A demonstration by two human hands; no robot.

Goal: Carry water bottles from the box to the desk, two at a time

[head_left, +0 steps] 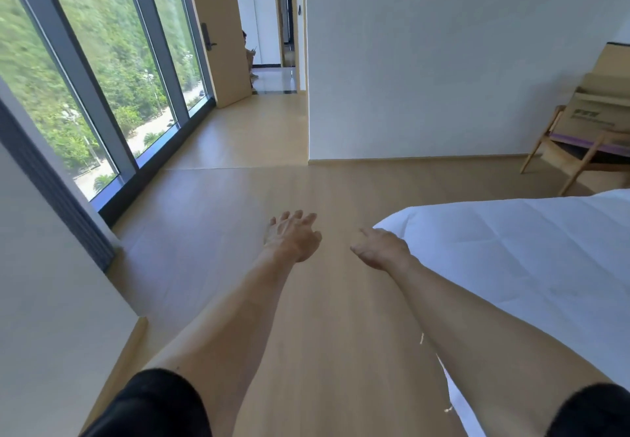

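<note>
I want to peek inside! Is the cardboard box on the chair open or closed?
Open. The cardboard box on the wooden chair has its top flaps raised. What is inside cannot be seen.

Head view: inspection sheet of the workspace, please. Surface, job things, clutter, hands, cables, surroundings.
Surface: wood floor; no desk in view.
Job's things: cardboard box on a wooden chair at far right; no bottles seen.
Clutter: nothing seen.
Hands: left hand and right hand both stretched forward, fingers relaxed, holding nothing.
Cables: nothing seen.
Surroundings: white bed on the right, tall window on the left, open door ahead, a person partly visible beyond it.
</note>
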